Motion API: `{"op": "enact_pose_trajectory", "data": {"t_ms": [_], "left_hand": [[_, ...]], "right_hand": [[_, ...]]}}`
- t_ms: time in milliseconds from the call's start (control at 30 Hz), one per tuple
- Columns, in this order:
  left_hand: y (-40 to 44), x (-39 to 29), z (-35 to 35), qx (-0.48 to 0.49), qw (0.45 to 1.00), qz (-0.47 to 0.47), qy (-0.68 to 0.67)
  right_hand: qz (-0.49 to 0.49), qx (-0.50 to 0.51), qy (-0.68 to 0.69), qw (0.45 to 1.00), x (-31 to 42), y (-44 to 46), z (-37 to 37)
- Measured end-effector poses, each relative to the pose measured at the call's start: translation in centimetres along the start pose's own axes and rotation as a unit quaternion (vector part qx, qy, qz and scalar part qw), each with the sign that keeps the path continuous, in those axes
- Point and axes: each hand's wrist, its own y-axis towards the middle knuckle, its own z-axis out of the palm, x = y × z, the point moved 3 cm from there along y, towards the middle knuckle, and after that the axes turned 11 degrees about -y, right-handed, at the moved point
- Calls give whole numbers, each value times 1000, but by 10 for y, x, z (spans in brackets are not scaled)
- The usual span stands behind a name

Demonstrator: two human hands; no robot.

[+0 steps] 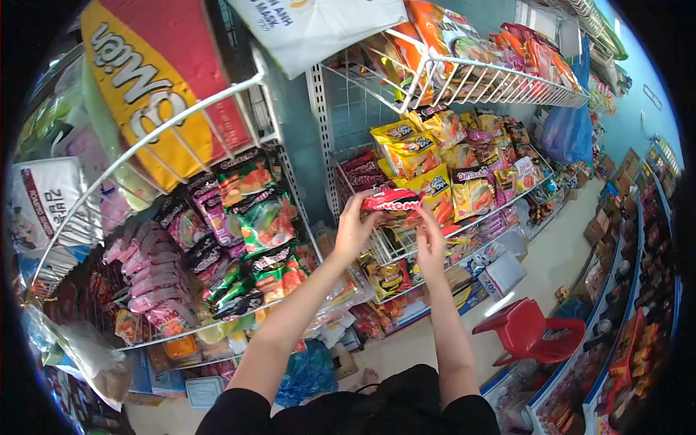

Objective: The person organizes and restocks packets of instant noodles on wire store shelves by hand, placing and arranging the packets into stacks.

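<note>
A red instant noodle packet with white lettering is held up in front of a wire shelf. My left hand grips its left end, and my right hand has its fingers on the right end. Just behind the packet, more dark red noodle packets sit at the left of the shelf. Yellow noodle packets are stacked beside them, with an Omachi packet further right. Below my hands the white wire shelf front shows in part.
To the left, another wire rack holds green and purple noodle packets and pink packets. A large yellow and red carton rests above them. A wire basket juts out overhead. A red plastic chair stands in the aisle.
</note>
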Motion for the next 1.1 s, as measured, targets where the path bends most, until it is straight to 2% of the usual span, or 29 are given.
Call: {"op": "enact_pose_trajectory", "data": {"t_ms": [133, 167, 200, 233, 267, 333, 400, 467, 533, 567, 633, 667, 733, 767, 800, 833, 867, 900, 933, 967, 1000, 1033, 1067, 1100], "left_hand": [[-2, 25, 1, 19, 995, -94, 30], [0, 28, 4, 38, 989, -81, 119], [3, 32, 6, 57, 974, -69, 207], [6, 40, 10, 72, 951, -27, 301], [9, 43, 13, 71, 950, -32, 301], [15, 48, 19, 87, 917, -13, 390], [17, 51, 21, 73, 897, 6, 437], [20, 56, 23, 96, 857, -24, 505], [22, 61, 27, 92, 841, -9, 533], [24, 68, 28, 122, 820, -34, 559], [22, 73, 28, 136, 815, -82, 557], [23, 66, 28, 161, 808, -100, 558], [17, 69, 28, 87, 854, -9, 514], [15, 64, 27, 80, 869, 8, 489], [12, 68, 29, 63, 853, 33, 517], [10, 58, 31, 64, 874, 14, 481], [6, 63, 34, 60, 888, 55, 452], [4, 21, 25, 122, 887, 87, 436], [4, 2, 20, 166, 912, 40, 372], [-8, 9, 21, 143, 933, 34, 329], [-18, -15, 8, 106, 936, 90, 324], [-31, -32, -4, 83, 908, 151, 382], [-41, -35, -15, 94, 918, 118, 367], [-52, -51, -35, 83, 925, 116, 351]], "right_hand": [[-7, 78, -50, 996, -27, -7, 11], [7, 83, -58, 995, -32, -7, 15], [10, 95, -133, 987, -48, -8, 20], [36, 107, -142, 983, -63, -8, 27], [60, 119, -151, 980, -71, -4, 31], [78, 146, -152, 974, -79, -1, 38], [34, 145, -226, 963, -83, 0, 47], [12, 134, -267, 954, -86, 0, 52], [59, 231, -351, 906, -88, -3, 57], [87, 253, -358, 894, -85, -3, 56], [129, 296, -401, 857, -79, -1, 56], [122, 283, -403, 862, -83, -3, 57], [102, 270, -392, 873, -87, -4, 57], [107, 276, -395, 870, -80, -2, 55], [117, 284, -400, 864, -77, -2, 55], [123, 293, -403, 858, -77, -1, 55], [102, 277, -408, 864, -86, -4, 57], [93, 273, -438, 851, -76, 0, 56], [59, 210, -350, 911, -89, -3, 59], [-22, 116, -259, 959, -87, -5, 58], [-41, 80, -155, 984, -79, -8, 60], [-16, -4, -61, 998, -60, -14, 70], [-126, 12, -171, 977, -50, -13, 69], [-85, 11, -105, 991, -10, -16, 79]]}}
